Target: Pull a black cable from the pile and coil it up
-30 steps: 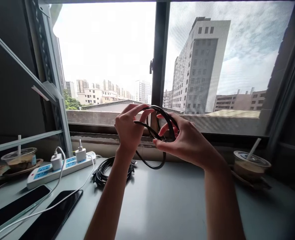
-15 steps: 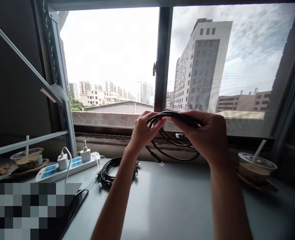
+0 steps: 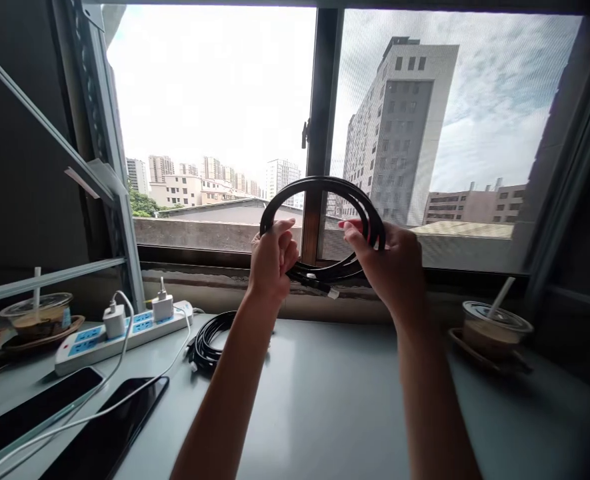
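Observation:
A coiled black cable [image 3: 319, 183] is held up in front of the window, its loops forming a near-round ring. My left hand [image 3: 273, 257] is closed around the ring's left side, and my right hand [image 3: 389, 257] grips its right side with the thumb inside the loop. At the bottom of the ring a cable plug [image 3: 325, 288] with a pale tip sticks out. Below and left, a second coil of black cable [image 3: 207, 347] lies on the table, partly hidden behind my left forearm.
A white power strip [image 3: 125, 338] with plugged-in chargers stands at the left. Two phones, one a black phone [image 3: 119, 420], lie in front with white cords across them. Iced drink cups stand at left [image 3: 37, 320] and right [image 3: 495, 330]. The grey table [image 3: 335, 400] meets the windowsill.
The held cable has turned from a flatter bundle into an upright round ring. My hands have moved to its two sides, and the view has shifted slightly.

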Motion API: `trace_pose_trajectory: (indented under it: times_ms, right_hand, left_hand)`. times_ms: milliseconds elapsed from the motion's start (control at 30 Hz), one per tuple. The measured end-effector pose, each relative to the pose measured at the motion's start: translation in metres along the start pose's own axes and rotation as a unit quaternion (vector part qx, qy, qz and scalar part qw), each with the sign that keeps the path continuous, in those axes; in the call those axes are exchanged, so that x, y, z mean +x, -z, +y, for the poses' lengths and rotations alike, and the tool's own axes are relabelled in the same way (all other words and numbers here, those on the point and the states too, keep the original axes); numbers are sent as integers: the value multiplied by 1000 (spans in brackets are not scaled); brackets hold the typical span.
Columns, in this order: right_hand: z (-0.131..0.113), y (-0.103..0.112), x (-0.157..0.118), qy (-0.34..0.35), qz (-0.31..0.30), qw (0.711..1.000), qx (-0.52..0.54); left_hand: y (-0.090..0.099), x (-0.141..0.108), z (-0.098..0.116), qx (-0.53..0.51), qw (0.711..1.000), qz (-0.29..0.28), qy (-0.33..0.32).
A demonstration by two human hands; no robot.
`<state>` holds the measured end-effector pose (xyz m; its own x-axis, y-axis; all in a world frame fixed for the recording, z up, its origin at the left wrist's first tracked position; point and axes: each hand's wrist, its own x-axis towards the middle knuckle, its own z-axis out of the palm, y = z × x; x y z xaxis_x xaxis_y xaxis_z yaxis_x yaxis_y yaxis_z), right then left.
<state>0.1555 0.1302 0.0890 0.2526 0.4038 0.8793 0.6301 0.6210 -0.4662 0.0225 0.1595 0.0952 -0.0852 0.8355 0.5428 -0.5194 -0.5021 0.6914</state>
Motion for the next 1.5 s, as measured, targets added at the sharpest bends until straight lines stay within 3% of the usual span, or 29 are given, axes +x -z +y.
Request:
trace_pose_trajectory:
  times_ms: [167,300,433,600,800,967,1033,1200,1367,1500]
  right_hand:
    - [1,6,-6,-56,-41,991,-116]
    - [-5,17,-14,-32,-43,988,-148]
    - [-11,25,-13,27,21,989,-143]
    - [-2,29,-2,-11,13,991,-130]
    - [15,30,7,-43,23,991,-122]
    - [8,31,5,-56,-12,995,-77]
    - [5,30,4,-60,-21,996,-65]
    - [4,24,2,-62,-34,996,-45]
    - [2,20,-2,-81,-101,990,57]
    - [3,18,-3,-75,-145,981,103]
  left_hand:
    - [-7,-2,-4,-33,999,13,34]
    - [-15,-8,-10,-51,998,18,39]
    - [-20,-11,-20,-57,995,-37,73]
    - [-20,-8,-30,-56,988,-95,104]
    - [-9,-3,-25,121,985,-111,44]
    - [12,5,-6,310,934,-179,17]
    - [18,8,0,329,925,-189,13]
    - [17,6,7,261,955,-141,29]
    - [8,-2,11,144,971,-175,69]
    - [8,-2,10,52,981,-185,38]
